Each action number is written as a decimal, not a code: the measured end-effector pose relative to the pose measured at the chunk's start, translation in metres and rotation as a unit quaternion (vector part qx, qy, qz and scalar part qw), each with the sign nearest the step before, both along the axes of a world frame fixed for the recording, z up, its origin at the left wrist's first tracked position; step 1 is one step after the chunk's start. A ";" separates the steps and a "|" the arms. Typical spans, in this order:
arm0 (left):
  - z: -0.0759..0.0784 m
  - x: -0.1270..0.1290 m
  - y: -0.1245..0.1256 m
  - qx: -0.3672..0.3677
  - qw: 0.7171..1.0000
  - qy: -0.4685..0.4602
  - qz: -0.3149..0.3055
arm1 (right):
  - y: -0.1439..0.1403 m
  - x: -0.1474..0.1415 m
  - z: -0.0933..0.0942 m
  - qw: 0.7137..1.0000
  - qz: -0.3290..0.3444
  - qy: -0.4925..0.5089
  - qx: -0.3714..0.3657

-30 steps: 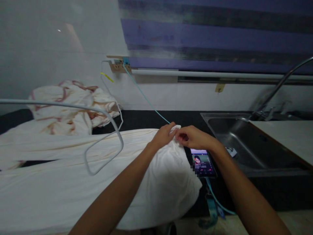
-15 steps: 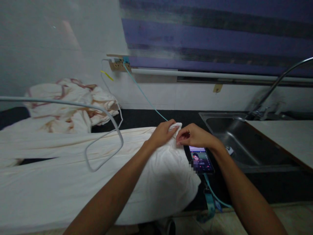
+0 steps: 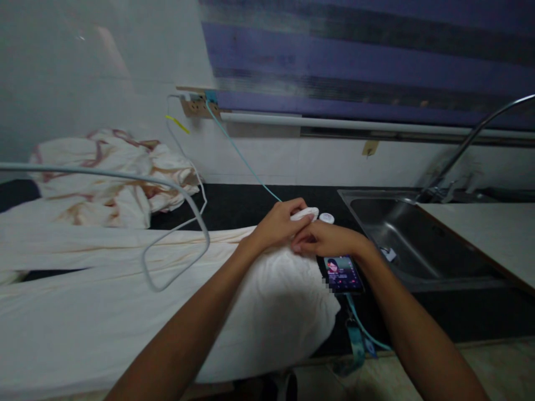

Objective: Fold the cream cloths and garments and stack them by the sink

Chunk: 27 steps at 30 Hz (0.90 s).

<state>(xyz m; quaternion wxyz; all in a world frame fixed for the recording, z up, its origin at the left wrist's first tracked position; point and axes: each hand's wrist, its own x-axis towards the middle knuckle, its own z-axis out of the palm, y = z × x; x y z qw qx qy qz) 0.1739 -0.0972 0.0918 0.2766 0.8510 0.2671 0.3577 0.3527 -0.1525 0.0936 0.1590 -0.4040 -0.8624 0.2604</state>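
Note:
White cloth (image 3: 276, 312) is spread along the dark counter, its gathered right end under both hands. My left hand (image 3: 278, 223) is closed on a bunched edge of it, which pokes out above the fingers. Just to the right, my right hand (image 3: 328, 239) is bent at the wrist, fingertips curled down against the cloth beside my left thumb. Whether those fingertips grip any fabric is hidden. A lit phone (image 3: 345, 275) lies partly beneath my right wrist. Behind that wrist is a small round white object (image 3: 326, 218).
A steel sink (image 3: 397, 245) with a tap (image 3: 468, 133) and a pale board (image 3: 497, 234) stands at right. Crumpled stained cloth (image 3: 112, 172) is heaped back left. A grey cable (image 3: 184, 195) loops over the white cloth. A teal cord (image 3: 242, 153) runs from the wall socket (image 3: 198, 106).
My right hand has moved down and left, against my left hand and the cloth. The bunched edge has tipped rightward, and the round white object has come into sight.

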 end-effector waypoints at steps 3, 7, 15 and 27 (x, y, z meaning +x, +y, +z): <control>0.005 -0.003 0.000 -0.017 1.000 -0.009 -0.004 | -0.001 0.001 0.004 0.999 0.035 -0.035 -0.021; 0.011 -0.008 0.000 -0.043 0.999 -0.016 0.010 | -0.004 0.000 0.005 0.997 0.020 -0.053 -0.058; 0.016 -0.012 -0.003 -0.133 0.989 -0.034 -0.051 | -0.010 -0.004 0.010 0.993 0.002 -0.092 -0.073; 0.024 -0.014 -0.019 -0.280 0.920 0.133 -0.242 | 0.003 0.035 0.018 0.996 -0.042 -0.009 -0.080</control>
